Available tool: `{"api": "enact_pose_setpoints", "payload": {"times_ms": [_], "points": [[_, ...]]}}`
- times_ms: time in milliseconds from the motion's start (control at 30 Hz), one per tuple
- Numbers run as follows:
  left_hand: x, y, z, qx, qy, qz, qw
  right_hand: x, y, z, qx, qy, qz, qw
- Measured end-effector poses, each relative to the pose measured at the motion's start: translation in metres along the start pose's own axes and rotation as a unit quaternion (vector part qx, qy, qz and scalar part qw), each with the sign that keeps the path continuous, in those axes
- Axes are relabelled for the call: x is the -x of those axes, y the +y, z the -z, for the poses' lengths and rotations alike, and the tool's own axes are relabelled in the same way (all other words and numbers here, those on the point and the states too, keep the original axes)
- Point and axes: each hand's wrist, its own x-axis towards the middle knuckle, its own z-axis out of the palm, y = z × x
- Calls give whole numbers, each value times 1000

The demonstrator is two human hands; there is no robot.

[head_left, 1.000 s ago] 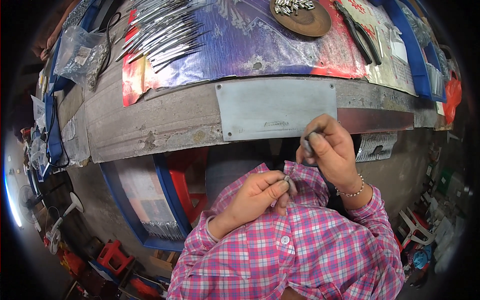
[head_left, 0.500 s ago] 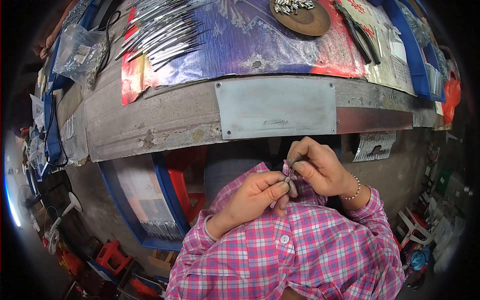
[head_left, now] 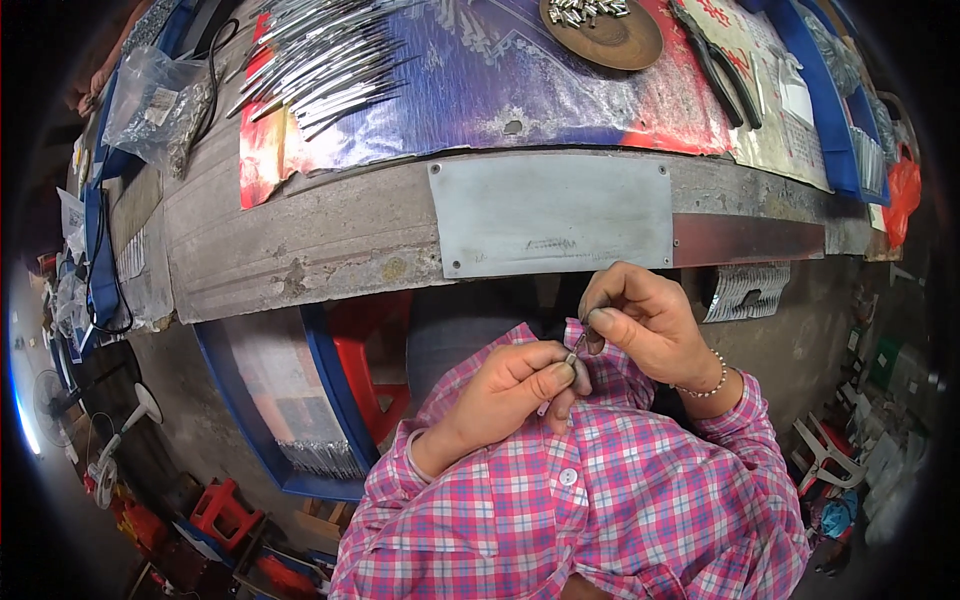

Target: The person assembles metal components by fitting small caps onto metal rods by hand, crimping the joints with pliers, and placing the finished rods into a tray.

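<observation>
In front of my shirt, my left hand [head_left: 520, 385] pinches a slim metal rod [head_left: 572, 356] between thumb and fingers. A short bright section and a thin dark tip show above the thumb; the rest is mostly covered by my fingers. My right hand [head_left: 645, 325] is just above and to the right, thumb and forefinger pressed together at the thin tip. Whatever sits between those fingertips is too small to make out. Both hands are near the bench's front edge, below a grey metal plate [head_left: 555, 212].
Many slim silver rods [head_left: 330, 75] lie fanned out on the bench's printed sheet. A round brown dish [head_left: 610, 45] holds small metal sleeves, with black-handled pliers [head_left: 718, 68] to its right. Blue trays [head_left: 845, 130] stand at the right; another blue tray [head_left: 322, 400] is below the bench.
My right hand has moved slightly up and to the right, so more of the thin tip shows between the hands. My left hand has stayed nearly still.
</observation>
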Motion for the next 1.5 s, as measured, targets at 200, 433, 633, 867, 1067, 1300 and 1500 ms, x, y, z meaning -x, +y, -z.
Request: {"api": "enact_pose_setpoints", "payload": {"times_ms": [200,433,633,867,1067,1300,1500], "points": [[0,0,3,-29,-27,-1,999,-1,-4,3,204,-31,45,977],[-4,0,5,-5,-14,-24,1000,-9,-26,17,295,63,88,949],[2,10,8,8,45,-79,996,-64,-62,136,661,338,201,640],[0,10,4,11,61,-92,994,-95,-47,180,781,329,66,526],[-4,17,5,-8,51,-103,993,-69,-64,165,315,350,70,879],[-14,23,2,-7,12,-101,995,22,-33,77,-68,47,32,996],[-13,23,-5,-14,9,-94,995,33,-11,45,9,-66,-70,995]]}}
